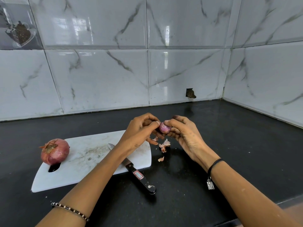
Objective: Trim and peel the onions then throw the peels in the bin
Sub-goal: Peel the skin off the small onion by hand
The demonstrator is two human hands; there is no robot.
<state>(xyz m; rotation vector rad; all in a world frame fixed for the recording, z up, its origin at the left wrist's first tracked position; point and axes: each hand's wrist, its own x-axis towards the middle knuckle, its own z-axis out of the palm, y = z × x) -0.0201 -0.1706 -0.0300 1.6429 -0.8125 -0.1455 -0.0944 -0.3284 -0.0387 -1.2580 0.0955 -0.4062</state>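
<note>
Both hands — left [141,128], right [182,130] — pinch a small onion [164,127] above scattered peels [164,145].

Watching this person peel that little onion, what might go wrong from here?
1. The knife lies right under the left forearm, its handle jutting off the cutting board; a lowered arm might bump it or touch the blade.
2. Peels lie scattered on the dark counter beside the board; small bits may be missed for the bin.
3. The small onion, pinched only between the left hand and right hand, might slip.
</note>
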